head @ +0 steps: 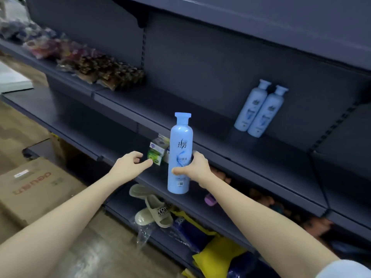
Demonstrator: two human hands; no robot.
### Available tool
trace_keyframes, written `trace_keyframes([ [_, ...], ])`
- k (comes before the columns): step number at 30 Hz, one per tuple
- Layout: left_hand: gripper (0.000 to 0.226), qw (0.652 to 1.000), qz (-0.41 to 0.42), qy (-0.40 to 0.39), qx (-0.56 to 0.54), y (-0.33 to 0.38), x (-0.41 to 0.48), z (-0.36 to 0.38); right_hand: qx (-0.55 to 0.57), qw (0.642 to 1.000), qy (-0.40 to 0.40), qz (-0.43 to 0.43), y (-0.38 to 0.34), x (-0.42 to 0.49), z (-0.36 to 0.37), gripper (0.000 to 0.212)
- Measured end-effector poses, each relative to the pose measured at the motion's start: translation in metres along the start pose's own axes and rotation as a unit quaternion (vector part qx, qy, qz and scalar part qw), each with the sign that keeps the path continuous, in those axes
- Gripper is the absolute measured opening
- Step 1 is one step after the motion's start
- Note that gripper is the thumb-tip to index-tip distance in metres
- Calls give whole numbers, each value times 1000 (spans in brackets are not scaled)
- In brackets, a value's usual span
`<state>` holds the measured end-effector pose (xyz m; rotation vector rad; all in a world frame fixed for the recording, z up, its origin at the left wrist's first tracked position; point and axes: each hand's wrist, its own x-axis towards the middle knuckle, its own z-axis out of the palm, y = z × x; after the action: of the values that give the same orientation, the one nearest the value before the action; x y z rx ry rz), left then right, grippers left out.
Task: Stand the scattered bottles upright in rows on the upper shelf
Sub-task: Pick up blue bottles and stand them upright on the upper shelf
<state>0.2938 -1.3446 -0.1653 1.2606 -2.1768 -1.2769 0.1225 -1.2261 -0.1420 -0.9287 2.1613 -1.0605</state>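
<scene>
Pale blue plastic bottle (pixel 180 153), flat-topped cap, dark script and a blue swirl on its front label. It is held upright in the air, in front of the lip of the shelf board below the upper shelf, resting on nothing.

Right hand (pixel 193 169) grips the bottle round its lower half: thumb across the front under the label, fingers wrapped round the back.

Left hand (pixel 130 165) is empty, fingers loosely curled, thumb pointing toward the bottle. It sits just to the bottle's left and does not touch it.

Two matching pale blue bottles (pixel 259 110) stand on their bases on the dark grey metal upper shelf (pixel 180 105), side by side and touching, close to the back panel, up and to the right of the held one. The shelf around them is bare metal.

Small green-and-white cartons (pixel 158 151) sit on the lower board, between the left hand and the held bottle.

Further left on the upper shelf lies a blurred heap of dark, mottled packets (pixel 104 71).

Bottom shelf: beige rubber slippers (pixel 154 211), crumpled clear plastic, yellow and dark blue bags (pixel 218 255), and a small purple item (pixel 210 199) too blurred to identify.

Brown cardboard box (pixel 34 183) with red lettering stands on the wood-pattern floor at left.
</scene>
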Motion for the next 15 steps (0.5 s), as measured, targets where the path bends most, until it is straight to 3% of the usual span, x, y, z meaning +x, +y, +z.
trace_keyframes([
  [6, 50, 998, 63, -14, -11, 55, 32, 23, 46, 994, 95, 20, 6, 12, -61, 53],
  [15, 51, 990, 138, -22, 23, 130, 78, 54, 111, 980, 162, 11, 5, 38, -131, 45],
])
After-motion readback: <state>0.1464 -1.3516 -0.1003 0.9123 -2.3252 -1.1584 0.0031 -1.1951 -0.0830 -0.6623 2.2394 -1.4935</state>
